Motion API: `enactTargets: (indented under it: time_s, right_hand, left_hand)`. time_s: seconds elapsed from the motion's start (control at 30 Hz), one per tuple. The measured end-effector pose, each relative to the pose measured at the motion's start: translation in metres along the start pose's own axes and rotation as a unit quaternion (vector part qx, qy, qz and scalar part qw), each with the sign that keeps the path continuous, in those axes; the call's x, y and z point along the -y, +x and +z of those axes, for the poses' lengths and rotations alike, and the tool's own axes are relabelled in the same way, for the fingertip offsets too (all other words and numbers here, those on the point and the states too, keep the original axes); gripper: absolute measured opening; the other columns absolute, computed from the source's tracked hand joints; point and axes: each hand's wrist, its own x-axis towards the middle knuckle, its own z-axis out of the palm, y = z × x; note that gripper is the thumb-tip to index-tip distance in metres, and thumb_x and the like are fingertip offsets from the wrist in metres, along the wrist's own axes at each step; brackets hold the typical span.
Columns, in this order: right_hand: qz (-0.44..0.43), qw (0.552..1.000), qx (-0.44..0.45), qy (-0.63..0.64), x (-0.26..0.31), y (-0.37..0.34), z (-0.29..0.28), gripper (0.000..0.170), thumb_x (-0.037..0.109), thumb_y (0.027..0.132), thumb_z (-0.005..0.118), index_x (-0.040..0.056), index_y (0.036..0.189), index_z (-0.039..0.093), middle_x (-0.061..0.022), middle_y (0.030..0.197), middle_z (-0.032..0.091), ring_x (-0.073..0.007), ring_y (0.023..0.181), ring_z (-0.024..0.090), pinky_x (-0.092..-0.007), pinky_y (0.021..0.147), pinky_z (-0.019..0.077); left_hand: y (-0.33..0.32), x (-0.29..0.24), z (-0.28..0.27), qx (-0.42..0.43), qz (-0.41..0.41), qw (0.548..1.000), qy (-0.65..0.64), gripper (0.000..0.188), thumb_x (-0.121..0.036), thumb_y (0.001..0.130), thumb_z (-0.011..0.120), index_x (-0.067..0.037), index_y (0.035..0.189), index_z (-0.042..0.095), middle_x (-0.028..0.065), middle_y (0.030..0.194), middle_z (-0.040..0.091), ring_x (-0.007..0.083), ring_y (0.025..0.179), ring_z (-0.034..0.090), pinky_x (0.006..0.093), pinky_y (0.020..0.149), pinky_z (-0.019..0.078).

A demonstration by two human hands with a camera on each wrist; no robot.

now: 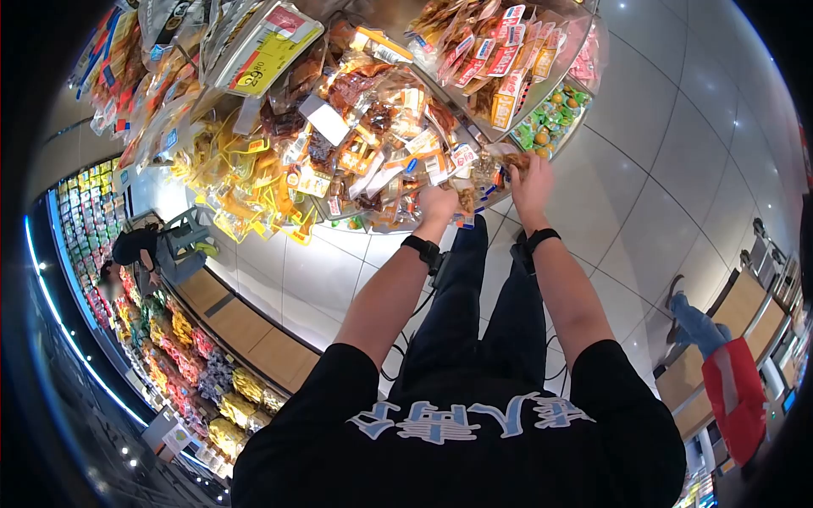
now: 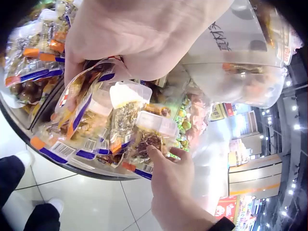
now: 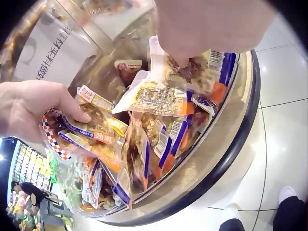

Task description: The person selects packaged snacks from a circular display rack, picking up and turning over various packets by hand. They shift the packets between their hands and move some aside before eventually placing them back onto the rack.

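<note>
My left hand (image 1: 438, 203) (image 2: 139, 33) (image 3: 33, 108) grips a snack packet (image 3: 98, 127) with a red-and-blue checked edge, its thumb lying over the front. To its right, my right hand (image 1: 532, 182) (image 2: 173, 187) (image 3: 211, 24) pinches a clear packet (image 2: 147, 143) of dark brown food with a white top and a blue-orange bottom edge. Beside that one, another clear packet (image 2: 126, 113) (image 3: 156, 98) with a white top lies among similar upright packets (image 3: 163, 144) in the bin's outer section. The right fingertips are partly hidden in the right wrist view.
The round display bin has a dark rim (image 3: 231, 159) and clear dividers. Heaped brown packets (image 1: 364, 118), yellow packets (image 1: 254, 186) and a price sign (image 1: 269, 52) are at the left; green-wrapped sweets (image 1: 555, 118) at the right. Other people (image 1: 144, 247) (image 1: 732, 381) are farther off on both sides.
</note>
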Motion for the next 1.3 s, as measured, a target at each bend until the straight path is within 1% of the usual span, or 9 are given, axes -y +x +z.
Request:
enactTargets:
  time_s: [0.17,0.3,0.4,0.5,0.6,0.7,1.0,1.1,1.3]
  right_hand:
    - [0.015,0.998,0.017,0.059,0.006,-0.009,0.008,0.024,0.018,0.083,0.070,0.0055,0.101,0.060,-0.0146,0.098,0.059,-0.0340,0.096,0.057,-0.0425,0.082,0.0471]
    - [0.114,0.970,-0.008,0.215,-0.002,-0.014,0.014,0.020,0.017,0.088,0.067,0.0032,0.101,0.059,-0.0126,0.102,0.062,-0.0303,0.091,0.060,-0.0385,0.080,0.0483]
    - [0.149,0.909,-0.088,0.379,-0.007,-0.032,0.010,0.023,0.017,0.090,0.067,0.0011,0.103,0.059,-0.0099,0.101,0.063,-0.0242,0.088,0.061,-0.0346,0.079,0.0483]
    - [0.290,0.801,0.098,0.514,-0.008,-0.067,0.011,0.026,0.018,0.089,0.069,-0.0007,0.105,0.059,-0.0083,0.098,0.061,-0.0195,0.089,0.059,-0.0332,0.080,0.0478]
    - [0.213,0.878,0.108,0.415,-0.018,-0.093,0.051,0.030,0.019,0.087,0.071,-0.0010,0.107,0.060,-0.0095,0.095,0.063,-0.0213,0.088,0.062,-0.0342,0.081,0.0488]
    - [0.176,0.917,0.133,0.332,-0.003,-0.095,0.064,0.027,0.016,0.088,0.069,0.0017,0.110,0.062,-0.0048,0.095,0.066,-0.0131,0.087,0.062,-0.0279,0.078,0.0487]
    - [0.192,0.938,0.204,0.202,0.039,-0.083,0.055,0.035,0.020,0.080,0.074,0.0046,0.109,0.063,-0.0134,0.094,0.070,-0.0264,0.086,0.067,-0.0364,0.078,0.0512]
    - [0.194,0.931,0.247,0.184,0.041,-0.080,0.049,0.035,0.019,0.079,0.075,0.0036,0.108,0.064,-0.0130,0.091,0.070,-0.0255,0.084,0.067,-0.0354,0.077,0.0513]
    - [0.181,0.917,0.271,0.231,0.026,-0.084,0.033,0.031,0.016,0.079,0.073,0.0055,0.107,0.067,-0.0140,0.090,0.071,-0.0257,0.084,0.068,-0.0353,0.078,0.0520]
  left_hand:
    - [-0.022,-0.003,-0.012,-0.002,-0.023,0.986,-0.164,0.035,-0.003,0.081,0.058,0.001,0.116,0.060,0.0204,0.109,0.067,0.0315,0.102,0.065,0.0393,0.088,0.0485]
    - [-0.036,-0.007,-0.015,-0.096,0.014,0.968,-0.232,0.019,-0.003,0.078,0.064,0.009,0.093,0.066,0.0202,0.079,0.069,0.0288,0.074,0.069,0.0388,0.068,0.0518]
    - [-0.032,-0.003,-0.016,-0.071,0.012,0.970,-0.231,0.019,-0.004,0.080,0.064,0.008,0.095,0.066,0.0174,0.077,0.069,0.0243,0.070,0.068,0.0370,0.065,0.0517]
    - [-0.025,0.009,-0.014,-0.042,0.009,0.970,-0.238,0.018,-0.004,0.082,0.062,0.007,0.096,0.066,0.0166,0.076,0.069,0.0226,0.068,0.068,0.0373,0.062,0.0522]
    - [-0.031,0.006,-0.026,0.004,-0.019,0.969,-0.248,0.022,-0.007,0.086,0.058,0.007,0.101,0.065,0.0173,0.078,0.069,0.0254,0.069,0.068,0.0396,0.059,0.0537]
    - [-0.024,0.027,-0.021,-0.012,0.019,0.972,-0.233,0.026,-0.008,0.086,0.058,0.006,0.107,0.063,0.0190,0.088,0.070,0.0283,0.075,0.069,0.0398,0.061,0.0540]
    - [-0.042,0.018,-0.052,0.033,-0.006,0.978,-0.207,0.029,-0.010,0.089,0.057,0.004,0.113,0.061,0.0207,0.100,0.069,0.0293,0.090,0.067,0.0403,0.080,0.0522]
    - [-0.032,0.027,-0.046,0.006,0.061,0.984,-0.170,0.028,-0.012,0.090,0.057,0.004,0.112,0.062,0.0192,0.096,0.068,0.0258,0.081,0.067,0.0396,0.069,0.0548]
    - [-0.030,0.022,-0.050,0.058,-0.017,0.979,-0.195,0.034,-0.018,0.092,0.059,0.005,0.117,0.059,0.0154,0.088,0.067,0.0199,0.065,0.065,0.0330,0.043,0.0506]
